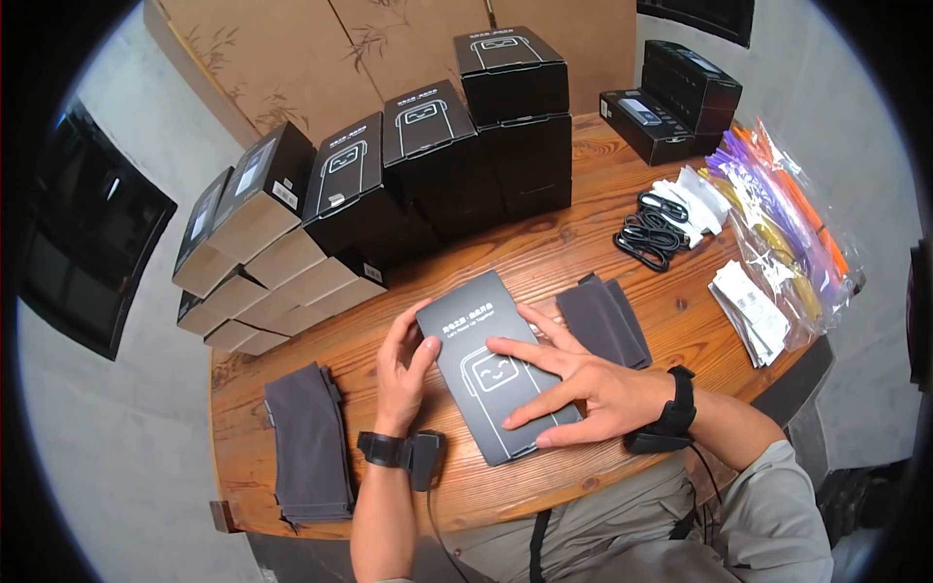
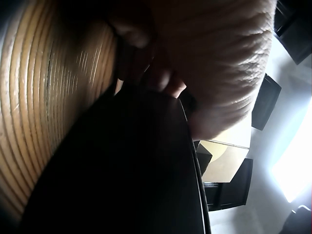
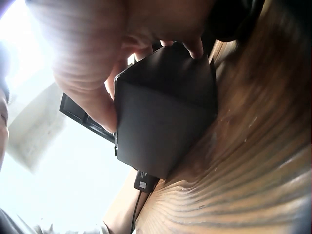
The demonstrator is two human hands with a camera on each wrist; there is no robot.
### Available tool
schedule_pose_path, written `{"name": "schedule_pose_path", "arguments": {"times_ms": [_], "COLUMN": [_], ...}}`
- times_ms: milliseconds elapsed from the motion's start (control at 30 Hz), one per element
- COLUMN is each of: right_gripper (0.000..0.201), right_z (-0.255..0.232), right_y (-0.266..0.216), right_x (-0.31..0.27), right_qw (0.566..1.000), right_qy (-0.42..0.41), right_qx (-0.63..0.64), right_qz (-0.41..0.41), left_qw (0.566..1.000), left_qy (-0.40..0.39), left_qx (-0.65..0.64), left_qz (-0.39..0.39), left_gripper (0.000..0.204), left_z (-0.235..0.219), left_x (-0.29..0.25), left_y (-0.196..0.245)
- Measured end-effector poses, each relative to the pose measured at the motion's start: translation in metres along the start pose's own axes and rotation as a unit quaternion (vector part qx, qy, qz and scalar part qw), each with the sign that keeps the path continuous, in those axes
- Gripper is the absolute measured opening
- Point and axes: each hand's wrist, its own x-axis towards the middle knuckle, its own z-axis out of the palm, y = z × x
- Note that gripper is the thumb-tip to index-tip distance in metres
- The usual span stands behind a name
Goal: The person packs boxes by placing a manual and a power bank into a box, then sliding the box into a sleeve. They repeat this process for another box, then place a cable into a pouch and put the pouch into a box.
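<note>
A flat black box (image 1: 481, 389) with a white smiling-face drawing and white lettering on its lid lies in front of me, turned at a slant. My left hand (image 1: 397, 374) grips its upper left edge, thumb on the lid and fingers down the side. Across the lid spreads my right hand (image 1: 583, 389), its fingers fairly straight; the outer ones reach over the right edge. In the left wrist view, fingertips show at the edge of the dark box (image 2: 131, 161). The right wrist view shows the box's plain end (image 3: 156, 126) under my right hand (image 3: 122, 53).
Several black boxes (image 1: 437, 185) stand stacked behind. Grey cloth pouches lie left (image 1: 309, 442) and right (image 1: 604, 323). Farther right are black cables (image 1: 653, 233), white paper slips (image 1: 750, 316), a plastic bag of coloured strips (image 1: 787, 219) and smaller black boxes (image 1: 675, 102).
</note>
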Motion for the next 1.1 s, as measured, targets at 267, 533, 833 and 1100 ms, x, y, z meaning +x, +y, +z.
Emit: {"name": "schedule_pose_path", "arguments": {"times_ms": [267, 533, 833, 1100], "right_gripper": [0.034, 0.059, 0.079, 0.072], "right_z": [0.001, 0.0, 0.006, -0.02], "right_y": [0.002, 0.0, -0.01, -0.036], "right_x": [-0.001, 0.001, 0.002, 0.002], "right_qw": [1.0, 0.999, 0.925, 0.833], "right_qy": [-0.006, 0.048, 0.189, 0.056], "right_qx": [0.017, 0.014, 0.224, 0.402], "right_qz": [-0.005, 0.021, 0.243, 0.377], "left_qw": [0.998, 0.991, 0.966, 0.963], "left_qy": [0.008, 0.093, 0.187, 0.131], "left_qx": [-0.037, -0.069, -0.156, -0.199], "left_qz": [0.054, 0.066, 0.089, 0.124], "left_gripper": [0.045, 0.037, 0.036, 0.037], "left_z": [0.004, -0.001, -0.002, 0.0], "left_x": [0.0, 0.0, 0.002, 0.001], "left_y": [-0.003, -0.008, -0.005, -0.012]}}
